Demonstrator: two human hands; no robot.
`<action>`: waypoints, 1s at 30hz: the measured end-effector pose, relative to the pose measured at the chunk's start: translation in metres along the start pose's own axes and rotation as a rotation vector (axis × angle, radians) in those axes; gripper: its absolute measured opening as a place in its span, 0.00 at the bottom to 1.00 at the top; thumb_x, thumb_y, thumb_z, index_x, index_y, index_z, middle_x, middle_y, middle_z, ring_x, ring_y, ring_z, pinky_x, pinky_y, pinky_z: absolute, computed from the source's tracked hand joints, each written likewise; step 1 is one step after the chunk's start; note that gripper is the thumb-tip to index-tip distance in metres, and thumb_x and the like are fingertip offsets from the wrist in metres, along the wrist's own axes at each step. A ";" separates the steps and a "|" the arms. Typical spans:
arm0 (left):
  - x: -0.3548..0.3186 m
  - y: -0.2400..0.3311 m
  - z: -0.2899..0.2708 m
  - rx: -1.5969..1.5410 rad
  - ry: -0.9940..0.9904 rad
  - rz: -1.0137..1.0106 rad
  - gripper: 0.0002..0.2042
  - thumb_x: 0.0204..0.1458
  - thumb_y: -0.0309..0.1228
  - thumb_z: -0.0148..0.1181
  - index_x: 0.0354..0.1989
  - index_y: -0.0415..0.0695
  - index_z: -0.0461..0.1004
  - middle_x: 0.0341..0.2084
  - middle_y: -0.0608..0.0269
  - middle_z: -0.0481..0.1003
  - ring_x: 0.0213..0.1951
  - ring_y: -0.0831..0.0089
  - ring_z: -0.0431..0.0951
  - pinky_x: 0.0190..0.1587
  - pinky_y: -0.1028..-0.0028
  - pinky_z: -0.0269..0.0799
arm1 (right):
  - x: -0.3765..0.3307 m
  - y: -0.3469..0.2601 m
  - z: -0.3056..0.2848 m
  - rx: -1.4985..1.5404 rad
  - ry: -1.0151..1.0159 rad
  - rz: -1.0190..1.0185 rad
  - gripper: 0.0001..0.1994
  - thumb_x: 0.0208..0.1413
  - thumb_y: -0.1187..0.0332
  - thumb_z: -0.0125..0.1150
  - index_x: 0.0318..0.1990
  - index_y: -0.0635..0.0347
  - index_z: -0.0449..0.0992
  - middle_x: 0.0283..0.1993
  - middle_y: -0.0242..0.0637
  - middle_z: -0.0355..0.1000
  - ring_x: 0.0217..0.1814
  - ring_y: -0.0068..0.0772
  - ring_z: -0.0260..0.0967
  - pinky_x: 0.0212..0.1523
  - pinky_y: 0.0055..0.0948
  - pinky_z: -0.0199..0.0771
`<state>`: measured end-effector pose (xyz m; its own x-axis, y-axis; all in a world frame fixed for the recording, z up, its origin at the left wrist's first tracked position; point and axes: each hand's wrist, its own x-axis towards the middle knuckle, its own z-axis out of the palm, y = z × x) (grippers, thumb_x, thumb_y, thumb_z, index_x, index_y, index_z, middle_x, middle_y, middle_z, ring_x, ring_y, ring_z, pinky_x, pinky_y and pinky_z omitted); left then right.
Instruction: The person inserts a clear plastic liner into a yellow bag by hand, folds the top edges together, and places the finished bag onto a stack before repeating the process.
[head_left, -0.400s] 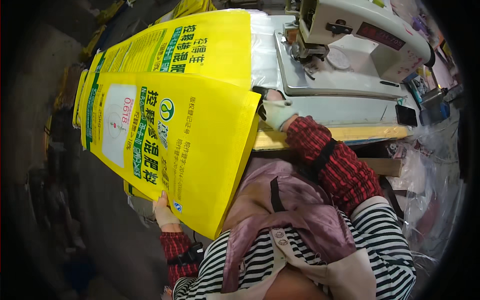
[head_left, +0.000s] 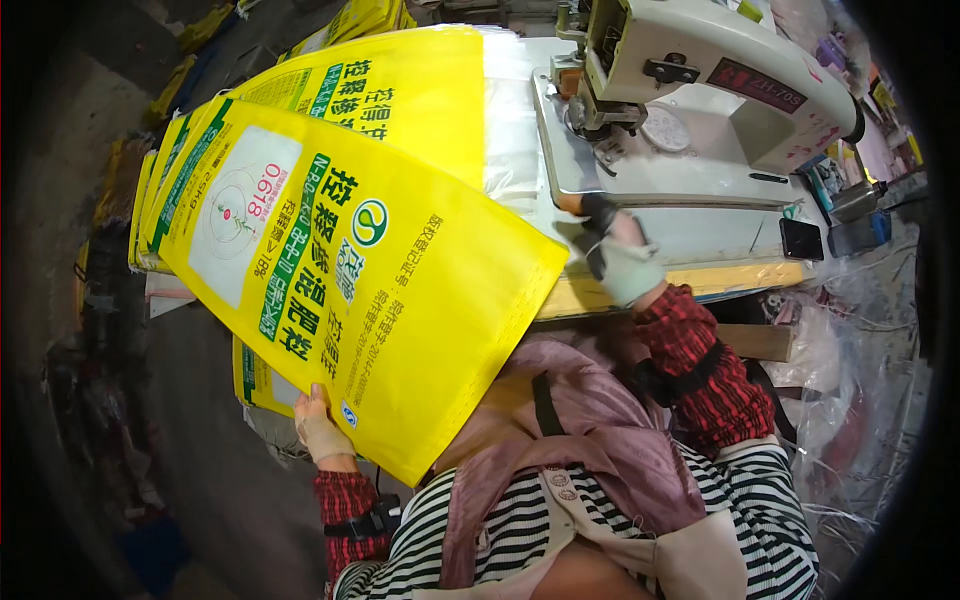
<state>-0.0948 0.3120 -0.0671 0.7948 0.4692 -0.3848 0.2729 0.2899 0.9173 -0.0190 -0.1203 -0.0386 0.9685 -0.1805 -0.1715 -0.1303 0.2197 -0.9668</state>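
A large yellow printed sack (head_left: 440, 330) lies slantwise across my lap and the table edge. My left hand (head_left: 318, 428), in a pale glove, pinches its lower left edge, with the thumb on top and the other fingers hidden beneath. Just off the sack's right corner is my right hand (head_left: 630, 262), in a white glove with dark fingers. It is somewhat blurred; its fingers look apart and hold nothing I can see. Under the top sack lies a stack of similar yellow sacks (head_left: 440, 90), with white edges showing on their right side.
A white industrial sewing machine (head_left: 710, 70) stands on the table at the back right, its needle head just beyond my right hand. A black phone (head_left: 801, 239) lies near the table's right end. Clear plastic film (head_left: 850, 400) hangs at the right. More yellow sacks (head_left: 350, 22) are behind.
My right hand has let go of the sack's edge and moved right and down. The top sack has swung, its right corner now lower and further right. My left hand still holds its edge.
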 end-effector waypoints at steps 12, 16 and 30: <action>-0.091 -0.064 -0.012 0.002 -0.260 -0.255 0.16 0.66 0.31 0.47 0.57 0.38 0.69 0.51 0.57 0.75 0.49 0.61 0.76 0.53 0.63 0.73 | 0.037 0.048 0.024 -0.944 -0.210 0.009 0.15 0.54 0.61 0.64 0.45 0.60 0.78 0.39 0.53 0.76 0.37 0.58 0.71 0.40 0.46 0.71; -0.086 -0.061 -0.004 0.174 -0.085 -0.117 0.14 0.60 0.27 0.54 0.53 0.36 0.71 0.45 0.53 0.77 0.45 0.62 0.78 0.48 0.64 0.76 | 0.013 0.058 0.014 -1.141 -0.029 -0.274 0.16 0.51 0.63 0.66 0.45 0.58 0.73 0.38 0.48 0.75 0.38 0.52 0.72 0.39 0.44 0.71; -0.134 -0.091 -0.119 0.281 0.364 0.087 0.13 0.63 0.29 0.49 0.50 0.37 0.74 0.37 0.59 0.79 0.34 0.74 0.78 0.36 0.72 0.74 | -0.036 0.058 0.128 -0.579 -0.743 0.238 0.18 0.57 0.63 0.63 0.51 0.64 0.71 0.35 0.36 0.73 0.33 0.27 0.69 0.34 0.26 0.71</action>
<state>-0.2905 0.3217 -0.1116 0.5930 0.7587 -0.2697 0.3899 0.0224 0.9206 -0.0344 0.0214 -0.0645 0.7646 0.5025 -0.4036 -0.2323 -0.3693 -0.8998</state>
